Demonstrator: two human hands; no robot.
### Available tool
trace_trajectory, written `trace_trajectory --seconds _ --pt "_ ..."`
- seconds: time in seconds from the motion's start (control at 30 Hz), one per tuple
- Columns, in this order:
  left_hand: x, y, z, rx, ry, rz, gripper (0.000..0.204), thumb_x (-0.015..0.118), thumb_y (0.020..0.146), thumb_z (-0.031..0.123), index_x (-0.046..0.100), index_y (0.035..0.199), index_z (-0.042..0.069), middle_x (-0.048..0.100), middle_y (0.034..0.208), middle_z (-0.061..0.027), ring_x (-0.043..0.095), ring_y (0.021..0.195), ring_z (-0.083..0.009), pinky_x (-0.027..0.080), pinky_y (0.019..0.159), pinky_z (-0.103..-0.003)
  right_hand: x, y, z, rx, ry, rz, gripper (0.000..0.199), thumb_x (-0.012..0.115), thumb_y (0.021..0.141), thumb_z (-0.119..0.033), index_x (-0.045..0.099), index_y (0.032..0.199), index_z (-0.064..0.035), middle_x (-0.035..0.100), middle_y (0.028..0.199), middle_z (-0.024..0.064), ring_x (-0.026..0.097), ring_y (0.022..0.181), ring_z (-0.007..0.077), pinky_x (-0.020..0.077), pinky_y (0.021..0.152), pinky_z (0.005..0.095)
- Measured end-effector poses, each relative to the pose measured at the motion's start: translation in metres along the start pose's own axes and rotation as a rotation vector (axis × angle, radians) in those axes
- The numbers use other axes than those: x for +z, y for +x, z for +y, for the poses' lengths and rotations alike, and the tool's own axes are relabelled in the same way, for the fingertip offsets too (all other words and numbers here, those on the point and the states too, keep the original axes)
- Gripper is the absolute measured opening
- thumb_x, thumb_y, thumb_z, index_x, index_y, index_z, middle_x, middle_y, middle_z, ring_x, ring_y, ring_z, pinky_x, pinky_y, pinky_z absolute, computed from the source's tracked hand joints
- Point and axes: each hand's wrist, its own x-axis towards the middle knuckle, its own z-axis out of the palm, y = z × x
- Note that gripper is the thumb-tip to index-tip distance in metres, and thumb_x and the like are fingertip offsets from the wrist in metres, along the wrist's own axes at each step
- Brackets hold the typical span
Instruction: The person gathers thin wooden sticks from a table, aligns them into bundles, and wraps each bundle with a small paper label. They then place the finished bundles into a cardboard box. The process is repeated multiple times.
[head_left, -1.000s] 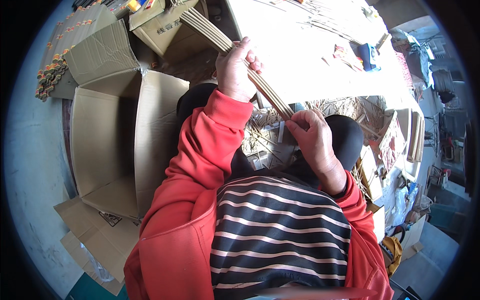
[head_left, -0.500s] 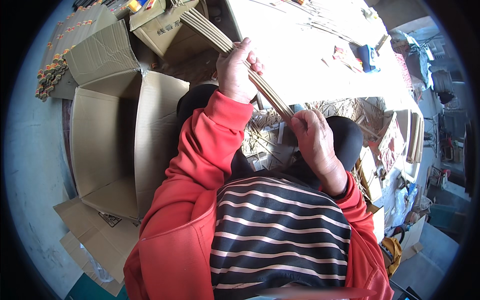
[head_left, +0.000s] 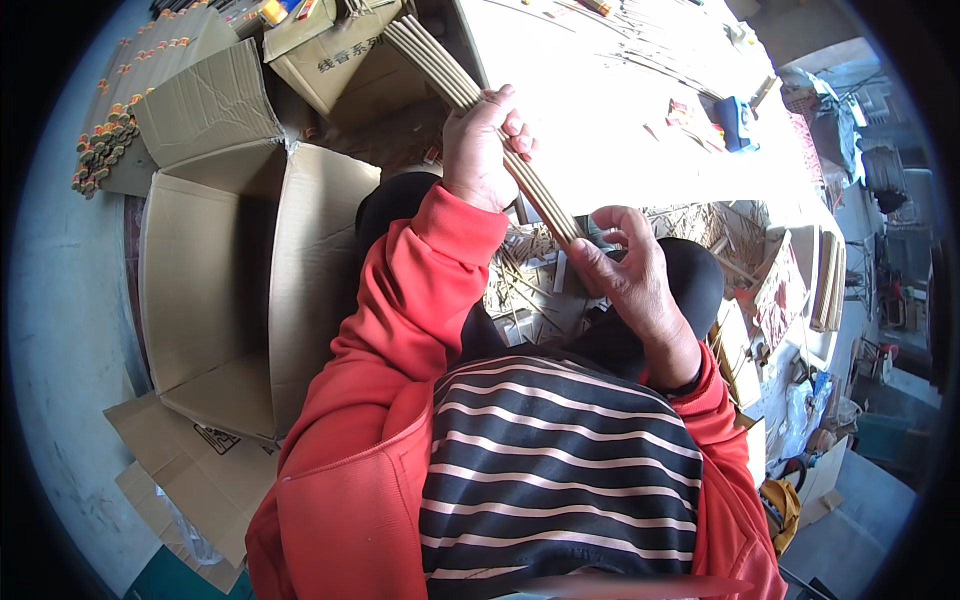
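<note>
My left hand [head_left: 478, 150] is wrapped round a bundle of thin tan incense sticks [head_left: 545, 200]. The bundle slants from the upper left down to the right, and its upper ends [head_left: 425, 52] fan out flat above the fist. By the lower ends is my right hand [head_left: 640, 280], its fingers spread and curved. The right thumb lies against or just beside the stick ends; I cannot tell whether it presses on them. Nothing is gripped in that hand.
An open cardboard box [head_left: 215, 290] stands at my left. Beyond it are stacked banded stick bundles [head_left: 105, 150] and another carton [head_left: 335, 65]. A bright white table [head_left: 590, 120] ahead bears loose sticks and a blue object [head_left: 737, 122]. Broken sticks [head_left: 525, 285] litter the space between my knees.
My right hand has loosened from the lower stick ends, its fingers spreading apart. My left hand and the bundle have shifted slightly right and down.
</note>
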Motion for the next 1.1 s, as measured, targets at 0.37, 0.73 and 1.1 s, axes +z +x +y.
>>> trace_trajectory --seconds 0.37,0.73,1.1 --pt "0.015 -0.011 -0.001 -0.142 0.181 -0.061 0.024 0.055 0.085 0.021 0.041 0.066 0.014 0.038 0.057 0.0046 0.039 0.049 -0.0075 0.035 0.045 -0.023 0.02 0.017 -0.015 0.525 0.642 -0.544 0.017 0.06 0.084 -0.011 0.047 0.086 0.0001 0.047 0.055 0.0007 0.046 0.04 0.0084 0.0371 0.035 0.0227" --pt "0.0 -0.006 -0.009 -0.128 0.13 -0.128 0.02 0.058 0.084 0.022 0.046 0.071 0.012 0.046 0.059 0.002 0.045 0.05 -0.0106 0.04 0.049 -0.025 0.031 0.013 -0.008 0.416 0.175 -0.367 0.029 0.062 0.08 -0.02 0.048 0.087 0.0049 0.053 0.057 0.0127 0.054 0.047 0.0201 0.0431 0.045 0.0315" --pt "0.007 -0.018 -0.01 -0.162 -0.055 -0.239 0.011 0.06 0.08 0.013 0.049 0.078 0.013 0.043 0.057 0.0019 0.043 0.046 -0.0104 0.036 0.043 -0.024 0.02 0.019 -0.011 0.477 0.64 -0.557 0.026 0.063 0.083 -0.026 0.046 0.082 -0.0069 0.043 0.049 -0.0022 0.038 0.037 0.003 0.0271 0.032 0.0198"
